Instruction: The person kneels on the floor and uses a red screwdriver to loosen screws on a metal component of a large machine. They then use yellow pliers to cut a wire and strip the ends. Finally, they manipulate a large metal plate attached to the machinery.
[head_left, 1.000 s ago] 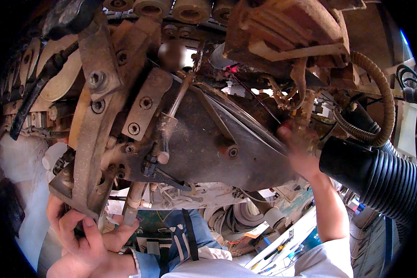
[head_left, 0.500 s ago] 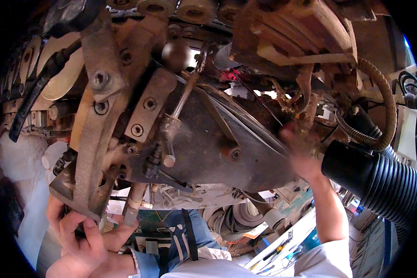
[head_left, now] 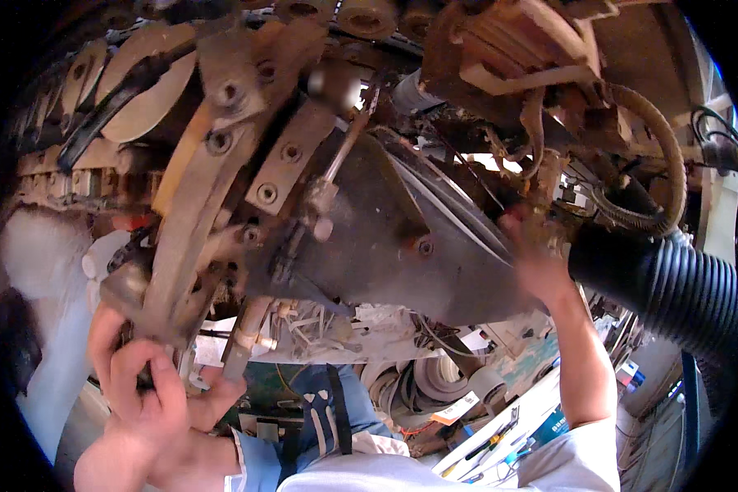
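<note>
At the lower left, my left hand [head_left: 152,389] has its fingers curled together against the lower end of a long rusty metal arm [head_left: 190,225]. What sits between those fingers is hidden. My right hand [head_left: 541,266] reaches up at the right, smeared by motion, among dirty fittings beside a ribbed black hose [head_left: 689,295]. Its fingertips are too blurred to read. A broad dark metal plate [head_left: 369,246] lies between the two hands. Above it, a bolted block [head_left: 289,156] and a thin rod [head_left: 342,156] slant upward.
Thick tan hose [head_left: 671,156] loops down at upper right from a rusty housing [head_left: 525,49]. A pale disc [head_left: 149,86] and a black lever-like part [head_left: 107,111] stand at upper left. Below the machine are rolled belts [head_left: 435,381] and a white tray [head_left: 500,435] with tools.
The view has shifted, so the machine's left side appears further right and its middle slightly higher. Both hands stay at about the same parts; the right hand is blurred in both frames.
</note>
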The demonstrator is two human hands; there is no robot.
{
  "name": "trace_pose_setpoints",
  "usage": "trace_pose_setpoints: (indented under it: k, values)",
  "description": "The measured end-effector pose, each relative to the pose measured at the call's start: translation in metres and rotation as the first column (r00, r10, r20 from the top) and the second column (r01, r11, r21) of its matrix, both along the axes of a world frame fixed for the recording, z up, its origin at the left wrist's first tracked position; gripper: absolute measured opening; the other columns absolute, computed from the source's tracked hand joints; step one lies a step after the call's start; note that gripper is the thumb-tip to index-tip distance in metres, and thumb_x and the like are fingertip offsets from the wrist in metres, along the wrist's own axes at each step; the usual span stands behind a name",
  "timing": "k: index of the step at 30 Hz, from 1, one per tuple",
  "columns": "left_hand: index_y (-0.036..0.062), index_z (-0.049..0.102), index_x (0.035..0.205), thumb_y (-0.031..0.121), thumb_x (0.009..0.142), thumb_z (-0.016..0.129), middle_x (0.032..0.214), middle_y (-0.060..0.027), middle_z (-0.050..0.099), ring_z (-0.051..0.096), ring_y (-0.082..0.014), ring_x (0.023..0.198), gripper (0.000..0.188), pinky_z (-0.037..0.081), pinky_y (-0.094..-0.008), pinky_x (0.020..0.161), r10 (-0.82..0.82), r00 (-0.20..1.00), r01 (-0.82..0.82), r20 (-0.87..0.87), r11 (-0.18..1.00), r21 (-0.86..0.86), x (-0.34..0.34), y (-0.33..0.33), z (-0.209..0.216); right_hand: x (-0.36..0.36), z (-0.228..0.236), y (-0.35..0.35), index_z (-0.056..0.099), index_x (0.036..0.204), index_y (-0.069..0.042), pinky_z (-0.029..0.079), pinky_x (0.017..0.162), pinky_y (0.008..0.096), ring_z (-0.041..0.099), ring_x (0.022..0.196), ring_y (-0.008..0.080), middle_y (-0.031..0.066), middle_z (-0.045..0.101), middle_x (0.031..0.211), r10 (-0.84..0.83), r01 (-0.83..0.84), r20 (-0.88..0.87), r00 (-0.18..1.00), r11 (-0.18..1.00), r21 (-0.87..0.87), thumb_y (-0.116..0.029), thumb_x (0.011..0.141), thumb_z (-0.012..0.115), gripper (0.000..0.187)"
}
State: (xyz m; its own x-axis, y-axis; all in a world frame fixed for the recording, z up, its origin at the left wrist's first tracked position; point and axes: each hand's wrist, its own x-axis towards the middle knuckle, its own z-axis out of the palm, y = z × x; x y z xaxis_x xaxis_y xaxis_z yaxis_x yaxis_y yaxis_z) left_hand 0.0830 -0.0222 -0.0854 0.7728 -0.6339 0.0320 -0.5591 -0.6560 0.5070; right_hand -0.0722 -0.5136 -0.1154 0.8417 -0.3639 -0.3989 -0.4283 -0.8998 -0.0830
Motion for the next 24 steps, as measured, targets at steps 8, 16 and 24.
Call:
trace_pose_setpoints:
  k: [8,16,24]
  values:
    - [-0.0001,0.065,0.099,-0.007,0.082,0.059,0.126,-0.0215,0.063,0.060,-0.0415,0.120,0.019,0.045,-0.0451,0.105,0.102,0.986,-0.078,0.135,0.982,-0.173,0.000,-0.027,-0.004,-0.017,0.033,-0.005,0.069,0.107,-0.002,0.046,0.062,0.0327,0.051,0.066,0.0131,0.0034,0.062,0.073,-0.384,0.372,0.043,0.922,0.913,0.168,-0.041,0.100,0.066,0.040]
    - [0.0039,0.066,0.111,0.001,0.085,0.067,0.119,-0.0142,0.068,0.061,-0.0339,0.118,0.027,0.046,-0.0423,0.103,0.068,0.953,0.009,0.294,0.968,-0.253,-0.024,-0.042,0.020,-0.102,0.143,0.055,0.067,0.098,0.002,0.041,0.057,0.0324,0.045,0.060,0.0138,0.0105,0.055,0.067,-0.387,0.396,0.228,0.893,0.918,0.006,-0.030,0.104,0.059,0.033]
    - [0.0085,0.072,0.106,0.030,0.091,0.066,0.099,-0.0178,0.073,0.069,-0.0415,0.088,0.027,0.054,-0.0489,0.078,-0.086,0.577,0.156,-0.812,0.988,0.006,-0.214,-0.070,-0.075,-0.284,0.077,0.222,0.052,0.131,-0.004,0.051,0.059,0.0238,0.056,0.064,0.0092,0.0034,0.060,0.088,-0.826,0.693,-0.104,0.554,0.388,0.608,-0.020,0.104,0.060,0.032]
